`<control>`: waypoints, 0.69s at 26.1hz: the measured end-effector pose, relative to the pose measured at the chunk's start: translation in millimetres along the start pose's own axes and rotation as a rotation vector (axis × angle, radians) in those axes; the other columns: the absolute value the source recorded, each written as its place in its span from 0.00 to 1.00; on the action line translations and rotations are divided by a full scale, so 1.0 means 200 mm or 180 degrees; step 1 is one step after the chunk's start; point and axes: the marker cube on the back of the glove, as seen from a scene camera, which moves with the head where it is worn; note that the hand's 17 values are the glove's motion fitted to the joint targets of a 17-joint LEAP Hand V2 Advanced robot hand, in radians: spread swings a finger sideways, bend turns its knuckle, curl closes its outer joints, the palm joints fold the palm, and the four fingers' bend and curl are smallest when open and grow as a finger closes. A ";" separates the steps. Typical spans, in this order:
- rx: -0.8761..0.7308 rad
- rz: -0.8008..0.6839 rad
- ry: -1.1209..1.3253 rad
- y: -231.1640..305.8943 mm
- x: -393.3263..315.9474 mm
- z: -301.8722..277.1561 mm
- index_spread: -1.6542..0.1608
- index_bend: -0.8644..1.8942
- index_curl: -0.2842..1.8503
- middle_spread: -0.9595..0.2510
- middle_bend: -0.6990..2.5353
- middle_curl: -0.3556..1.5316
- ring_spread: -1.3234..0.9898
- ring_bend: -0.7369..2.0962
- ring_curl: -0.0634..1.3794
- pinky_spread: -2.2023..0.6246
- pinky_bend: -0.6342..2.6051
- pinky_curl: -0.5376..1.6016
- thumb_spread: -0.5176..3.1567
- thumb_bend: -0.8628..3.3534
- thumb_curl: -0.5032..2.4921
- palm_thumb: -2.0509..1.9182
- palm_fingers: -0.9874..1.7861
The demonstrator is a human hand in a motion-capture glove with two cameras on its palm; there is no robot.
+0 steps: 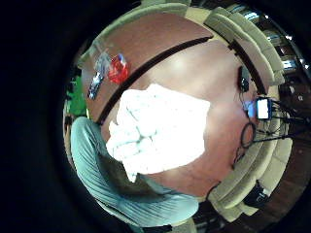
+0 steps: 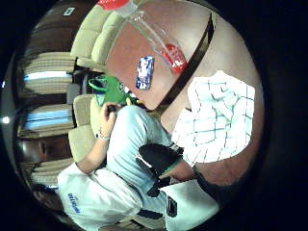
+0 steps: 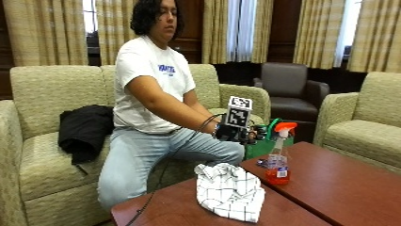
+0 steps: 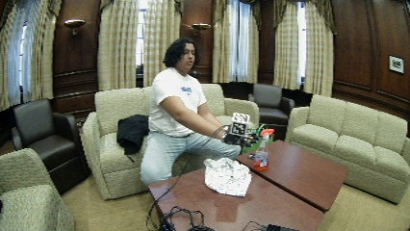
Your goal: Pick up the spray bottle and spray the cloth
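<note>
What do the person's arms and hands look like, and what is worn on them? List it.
The right hand wears a black glove. The left hand is bare, with a light band at its wrist. Both arms are bare below the short sleeves of a white T-shirt with a small blue print on the chest.

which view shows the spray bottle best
The outside view: the bottle stands upright on the table in full, orange trigger to orange liquid. The wide outside view shows it smaller; both palm views show it warped at the picture's edge.
</note>
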 end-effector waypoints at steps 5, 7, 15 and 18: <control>-0.0141 -0.0065 0.0314 0.21 0.03 0.01 0.66 0.36 0.23 0.64 0.27 0.35 0.52 0.34 0.24 0.85 0.31 0.41 0.35 0.19 0.30 0.62 0.33; -0.0147 -0.0072 0.0369 0.28 0.04 0.00 0.66 0.36 0.23 0.64 0.27 0.35 0.52 0.34 0.24 0.85 0.31 0.41 0.36 0.20 0.30 0.62 0.33; -0.0216 -0.0184 0.0418 0.59 0.06 -0.02 0.65 0.36 0.23 0.63 0.27 0.34 0.52 0.34 0.24 0.85 0.31 0.41 0.36 0.20 0.29 0.62 0.34; -0.0213 -0.0216 0.0352 0.68 0.07 -0.04 0.65 0.37 0.24 0.63 0.27 0.34 0.52 0.34 0.24 0.85 0.31 0.41 0.37 0.20 0.29 0.61 0.34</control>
